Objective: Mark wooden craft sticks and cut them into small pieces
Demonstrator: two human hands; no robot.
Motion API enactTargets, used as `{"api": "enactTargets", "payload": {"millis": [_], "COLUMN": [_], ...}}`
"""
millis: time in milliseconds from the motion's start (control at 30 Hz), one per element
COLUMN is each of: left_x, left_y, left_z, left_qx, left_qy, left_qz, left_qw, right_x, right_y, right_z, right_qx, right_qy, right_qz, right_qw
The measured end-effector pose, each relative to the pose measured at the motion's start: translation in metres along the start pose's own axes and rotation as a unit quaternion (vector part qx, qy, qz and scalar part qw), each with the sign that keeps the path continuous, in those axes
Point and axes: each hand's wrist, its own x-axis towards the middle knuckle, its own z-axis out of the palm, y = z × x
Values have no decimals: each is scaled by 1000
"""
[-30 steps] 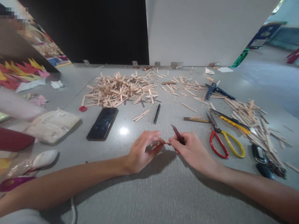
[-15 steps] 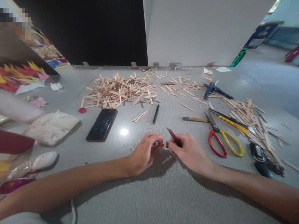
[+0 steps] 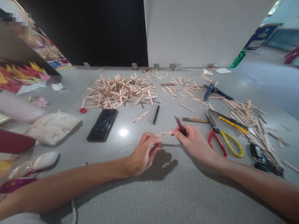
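Head view. Fixing places by the black pen [image 3: 156,114] on the grey tabletop [image 3: 149,193].

Right hand [image 3: 190,140]: nearer the wearer than the pen and off to its right. Fingers closed around a dark red tool [image 3: 181,127], pointed tip sticking up and away from the wearer. Thumb and fingertips also pinch one end of a thin wooden stick [image 3: 167,133].

Stick: raised, lying crosswise between the two hands, on the wearer's side of the pen and slightly to its right.

Left hand [image 3: 146,152]: on the wearer's side of the pen, a little left. Fingers bent, thumb below them, a narrow gap showing between. Far end of the stick runs to the index finger; cannot tell whether it is gripped there or merely passes behind.

Around the pen: loose pair of sticks [image 3: 140,116] just left; phone [image 3: 102,125] further left; heap of sticks [image 3: 121,90] beyond and left; scissors [image 3: 216,128] with red and yellow handles well to the right.
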Motion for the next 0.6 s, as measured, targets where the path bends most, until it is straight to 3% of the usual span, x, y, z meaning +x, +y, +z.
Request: {"api": "enactTargets", "payload": {"millis": [233,367,600], "left_x": [2,7,18], "left_y": [4,6,12], "left_z": [-2,-6,-14], "left_qx": [21,56,-57], "left_qy": [88,113,-75], "left_qz": [-4,-44,-140], "left_qw": [996,991,986], "right_x": [-1,-3,-6], "right_y": [-2,-5,-5], "right_z": [0,-1,0], "right_qx": [24,-2,-19], "right_qy": [35,10,-45], "right_qz": [-5,-31,-56], "right_qw": [999,999,997]}}
